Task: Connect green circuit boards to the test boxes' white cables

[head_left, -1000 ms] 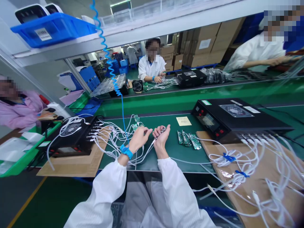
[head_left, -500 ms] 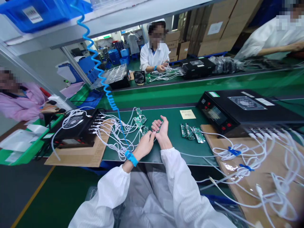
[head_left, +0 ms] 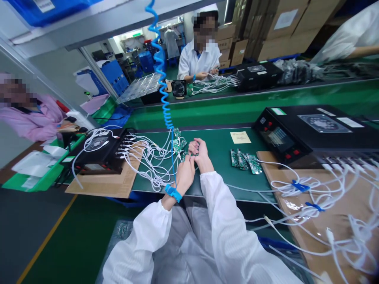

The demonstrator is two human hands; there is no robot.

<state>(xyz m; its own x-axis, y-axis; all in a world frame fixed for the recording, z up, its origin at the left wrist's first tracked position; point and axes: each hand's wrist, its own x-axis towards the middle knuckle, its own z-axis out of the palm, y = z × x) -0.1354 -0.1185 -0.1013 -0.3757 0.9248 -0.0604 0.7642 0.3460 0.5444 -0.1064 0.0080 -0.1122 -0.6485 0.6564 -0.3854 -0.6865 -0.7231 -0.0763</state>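
My right hand (head_left: 203,156) is closed, its fingers curled round a small green circuit board (head_left: 194,154), of which only slivers show. My left hand (head_left: 186,172), with a blue wrist strap (head_left: 173,193), is pinched shut against the right fingers. What its fingertips hold is hidden. Just left of the hands, several green circuit boards (head_left: 179,145) lie among white cables (head_left: 151,167). These cables run to a black box (head_left: 100,154) with plugs along its side. On the right, more circuit boards (head_left: 243,160) lie in an overlapping row on the green bench top (head_left: 219,185).
A larger black tester (head_left: 310,130) stands at the right, with white cables (head_left: 310,185) spread over cardboard (head_left: 322,244). A paper note (head_left: 240,137) lies behind the boards. The blue coiled cord (head_left: 161,71) hangs down past my left hand. A co-worker (head_left: 201,55) sits opposite.
The head view has shifted slightly, so the hanging cord now appears further right. Both hands stay together, still closed, in nearly the same spot over the bench.
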